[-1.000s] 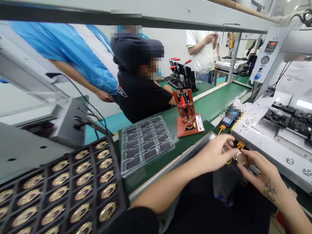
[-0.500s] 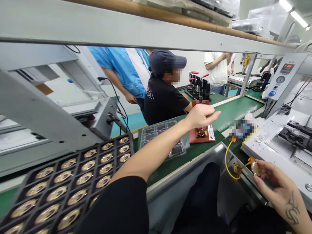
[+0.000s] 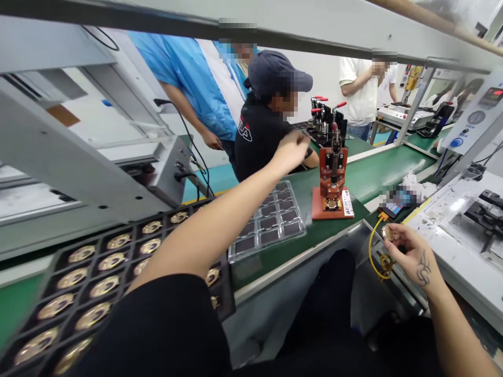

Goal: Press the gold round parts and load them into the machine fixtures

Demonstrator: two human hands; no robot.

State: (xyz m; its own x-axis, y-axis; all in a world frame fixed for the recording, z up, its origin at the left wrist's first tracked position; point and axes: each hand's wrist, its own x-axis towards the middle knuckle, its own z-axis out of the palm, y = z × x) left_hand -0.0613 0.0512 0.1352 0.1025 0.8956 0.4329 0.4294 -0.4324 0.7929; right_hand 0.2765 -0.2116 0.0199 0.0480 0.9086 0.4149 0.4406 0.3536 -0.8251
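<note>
My left hand [image 3: 291, 152] is raised left of the red toggle press [image 3: 333, 173], its fingers curled together; whether anything is between them is too small to tell. A round gold part sits in the press's base. My right hand [image 3: 411, 251] pinches a round gold watch-like part [image 3: 387, 233] beside a yellow cable [image 3: 371, 256] and a blue-screened device [image 3: 397, 201]. Under my left arm lies a clear plastic tray [image 3: 275, 242] with dark square pockets. A black tray [image 3: 131, 246] at the left holds several gold rings.
A seated person in a dark cap [image 3: 275, 73] is across the green bench [image 3: 373, 178], near black toggle presses [image 3: 324, 123]. A grey beam [image 3: 306, 34] crosses overhead. White machines stand at left and right.
My left hand has moved left and up, uncovering the red press. My right hand has risen with the gold part, which is now apart from the yellow cable's end. The view has shifted.
</note>
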